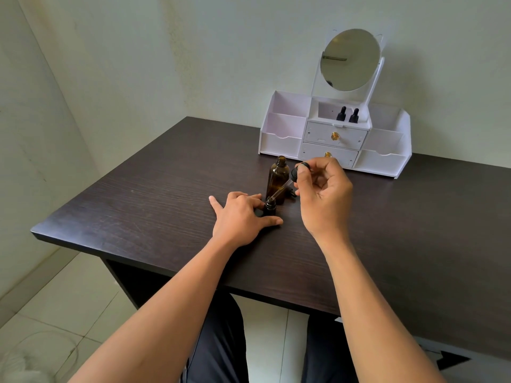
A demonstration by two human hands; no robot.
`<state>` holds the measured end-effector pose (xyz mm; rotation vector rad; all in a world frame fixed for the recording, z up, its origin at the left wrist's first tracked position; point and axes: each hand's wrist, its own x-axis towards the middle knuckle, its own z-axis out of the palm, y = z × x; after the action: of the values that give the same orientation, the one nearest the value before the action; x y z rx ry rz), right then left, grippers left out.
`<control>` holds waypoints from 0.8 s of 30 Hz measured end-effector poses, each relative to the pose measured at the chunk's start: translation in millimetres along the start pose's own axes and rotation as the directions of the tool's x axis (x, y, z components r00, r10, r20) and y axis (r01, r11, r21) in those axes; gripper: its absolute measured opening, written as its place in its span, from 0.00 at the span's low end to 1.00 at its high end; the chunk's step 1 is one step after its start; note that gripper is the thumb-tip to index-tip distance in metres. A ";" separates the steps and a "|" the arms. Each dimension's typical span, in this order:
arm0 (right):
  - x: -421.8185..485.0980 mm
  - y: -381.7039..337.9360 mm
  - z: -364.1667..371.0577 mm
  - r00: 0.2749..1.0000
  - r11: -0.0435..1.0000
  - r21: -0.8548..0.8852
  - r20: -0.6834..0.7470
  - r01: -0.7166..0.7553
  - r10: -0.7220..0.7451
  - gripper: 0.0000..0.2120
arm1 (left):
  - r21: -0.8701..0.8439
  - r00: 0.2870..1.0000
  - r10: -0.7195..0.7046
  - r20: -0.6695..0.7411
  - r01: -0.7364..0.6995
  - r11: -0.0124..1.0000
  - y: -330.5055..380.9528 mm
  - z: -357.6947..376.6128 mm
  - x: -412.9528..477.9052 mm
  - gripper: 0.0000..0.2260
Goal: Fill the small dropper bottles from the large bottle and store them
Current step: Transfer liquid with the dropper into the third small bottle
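Head view, looking down over both forearms.

Left hand (240,217) palm-down on the dark wood-grain tabletop (166,189), fingers straight and spread, gripping nothing. Small dropper bottle (269,207) upright in the fork between thumb and forefinger, thumb lying along its near side, forefinger past its far side. Contact with the glass too fine to judge.

Right hand (323,194) raised off the tabletop, just right of the left hand, fingers curled. Thumb and forefinger pinching the black cap and bulb of a dropper (284,183). Glass pipette slanting down and leftward from that pinch, tip at the open mouth of the small dropper bottle. Whether the tip sits inside the neck or only at the rim: cannot tell.

Large bottle (278,178), amber, uncapped, upright, standing just beyond the small one, past the left forefinger and left of the right hand's fingertips. Pipette crossing in front of it. Small dark object on the tabletop at its right base, under the right hand's fingers, mostly hidden, not identifiable.

White organiser (276,139) well beyond the right hand, against the wall. Two capped dropper bottles (341,113) upright and side by side in its top centre compartment. Below them two drawers (318,134) with gold knobs, the lower one partly hidden by the right hand's knuckles. Open side bins left and right. Oval mirror (349,60) above, tilted on its stand.
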<state>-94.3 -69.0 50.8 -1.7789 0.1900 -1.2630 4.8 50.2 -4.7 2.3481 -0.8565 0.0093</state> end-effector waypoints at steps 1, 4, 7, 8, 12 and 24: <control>-0.1 0.1 0.0 1.000 1.000 -0.010 0.004 0.004 -0.004 0.07 | 0.001 1.000 -0.001 0.003 0.001 1.000 0.5 0.1 -0.1 0.26; 0.5 1.7 -0.3 1.000 0.999 -0.040 0.007 0.005 -0.004 0.06 | 0.014 1.000 -0.007 0.004 0.007 1.000 0.6 0.6 0.1 0.27; 1.4 4.4 -0.4 0.999 0.999 -0.008 0.003 -0.039 0.039 0.02 | 0.004 1.000 -0.004 0.001 0.004 1.000 -1.0 1.9 -0.3 0.27; 1.8 4.3 -0.2 0.998 0.998 0.011 0.002 -0.058 0.058 0.04 | -0.004 1.000 -0.004 -0.001 0.004 1.000 -1.4 2.1 -0.4 0.27; 3.4 3.1 1.0 0.996 0.996 0.030 0.023 -0.085 0.084 0.07 | -0.009 1.000 -0.004 -0.006 0.004 1.000 -0.9 1.5 0.0 0.26; 5.6 1.2 3.4 0.998 0.999 -0.022 0.052 -0.026 0.027 0.11 | 0.007 1.000 -0.007 0.007 0.007 1.000 -0.2 0.8 0.2 0.26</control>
<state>-88.5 -71.0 53.5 -1.8196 0.1973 -1.1978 4.9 49.8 -5.4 2.3589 -0.8526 0.0006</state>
